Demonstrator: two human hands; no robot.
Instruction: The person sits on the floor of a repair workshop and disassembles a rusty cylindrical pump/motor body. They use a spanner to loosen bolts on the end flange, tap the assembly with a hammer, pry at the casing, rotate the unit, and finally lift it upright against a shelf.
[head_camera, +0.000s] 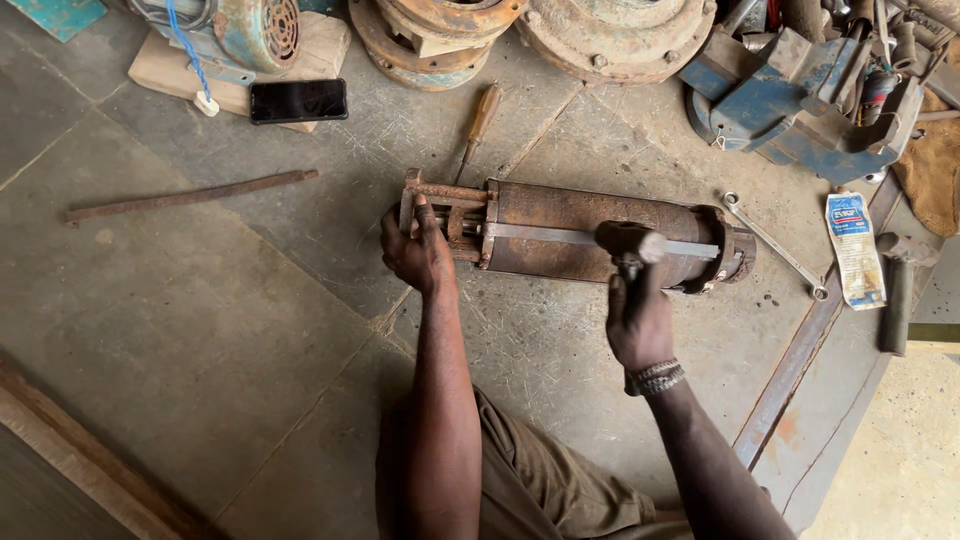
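Lengthwise on the grey concrete floor (200, 320) lies one long rusty steel cylinder (590, 240), brown and pitted, with a bare metal strip along its top and an open cage of rods at its left end. One left hand (415, 250) closes its grip over that cage end. One right hand (638, 315) is wrapped tight round the handle of one hammer (630, 243), whose head rests on the cylinder. Nearby lie one wooden-handled screwdriver (480, 118), one spanner (775, 245) and one black phone (298, 100).
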